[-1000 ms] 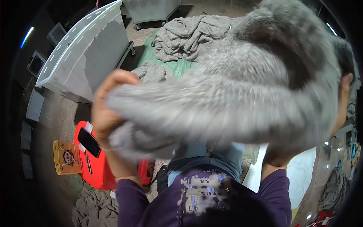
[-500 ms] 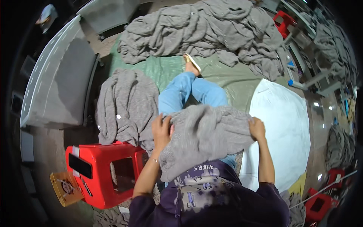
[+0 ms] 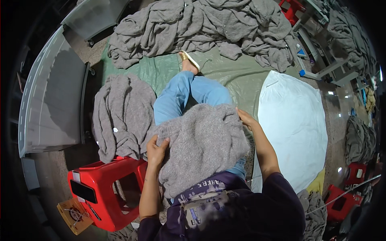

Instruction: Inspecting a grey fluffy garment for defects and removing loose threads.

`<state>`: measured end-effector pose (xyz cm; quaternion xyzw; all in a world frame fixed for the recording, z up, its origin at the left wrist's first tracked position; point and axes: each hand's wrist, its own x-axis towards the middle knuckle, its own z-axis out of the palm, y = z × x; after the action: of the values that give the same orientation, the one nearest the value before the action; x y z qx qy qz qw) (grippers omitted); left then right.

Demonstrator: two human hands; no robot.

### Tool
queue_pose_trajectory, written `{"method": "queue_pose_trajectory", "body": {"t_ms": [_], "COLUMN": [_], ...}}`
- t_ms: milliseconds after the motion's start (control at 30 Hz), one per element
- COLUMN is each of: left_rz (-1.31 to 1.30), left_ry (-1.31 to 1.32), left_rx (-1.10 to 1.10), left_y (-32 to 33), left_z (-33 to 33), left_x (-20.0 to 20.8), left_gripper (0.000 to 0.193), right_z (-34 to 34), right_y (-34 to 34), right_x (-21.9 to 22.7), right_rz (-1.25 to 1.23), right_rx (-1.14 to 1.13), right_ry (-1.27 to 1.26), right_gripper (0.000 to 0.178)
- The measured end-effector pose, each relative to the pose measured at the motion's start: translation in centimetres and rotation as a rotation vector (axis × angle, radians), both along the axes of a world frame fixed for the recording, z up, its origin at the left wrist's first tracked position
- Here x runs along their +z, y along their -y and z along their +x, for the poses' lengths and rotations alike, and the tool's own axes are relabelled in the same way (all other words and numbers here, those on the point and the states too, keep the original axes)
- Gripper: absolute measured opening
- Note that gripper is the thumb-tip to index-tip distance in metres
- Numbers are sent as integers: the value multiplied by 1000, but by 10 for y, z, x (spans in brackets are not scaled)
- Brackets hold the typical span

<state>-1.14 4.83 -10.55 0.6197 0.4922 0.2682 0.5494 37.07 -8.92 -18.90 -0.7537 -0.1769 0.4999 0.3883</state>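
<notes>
the grey knit garment (image 3: 205, 140), swung up in a blur a second ago, now lies spread across the person's lap, its weave sharp, so both its sides are within easy reach. the left hand (image 3: 157, 152) pinches its left edge between thumb and fingers; the right hand (image 3: 246, 119) touches the upper right corner, though i cannot tell how firmly it grips.

a red stool (image 3: 105, 185) carrying a phone (image 3: 83, 191) and a loose grey pile (image 3: 120, 116) crowd the left arm's side. a white sheet (image 3: 293, 128) lies flat to the right; a larger grey heap (image 3: 205, 28) sits beyond the feet.
</notes>
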Motion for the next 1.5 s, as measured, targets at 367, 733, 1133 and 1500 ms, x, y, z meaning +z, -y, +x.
{"method": "queue_pose_trajectory", "body": {"t_ms": [367, 733, 1133, 1500], "left_rz": [63, 244, -402, -478], "left_ry": [230, 347, 562, 671], "left_rx": [174, 73, -26, -32], "left_y": [-66, -12, 40, 41], "left_z": [14, -7, 20, 13], "left_x": [43, 184, 68, 37], "left_gripper": [18, 15, 14, 10], "right_z": [22, 41, -124, -207], "right_y": [51, 70, 61, -19], "right_x": [4, 121, 245, 142], "right_rz": [46, 654, 651, 1033], "right_rx": [19, -618, 429, 443], "right_ry": [-338, 322, 201, 485], "right_gripper": [20, 19, 24, 29]}}
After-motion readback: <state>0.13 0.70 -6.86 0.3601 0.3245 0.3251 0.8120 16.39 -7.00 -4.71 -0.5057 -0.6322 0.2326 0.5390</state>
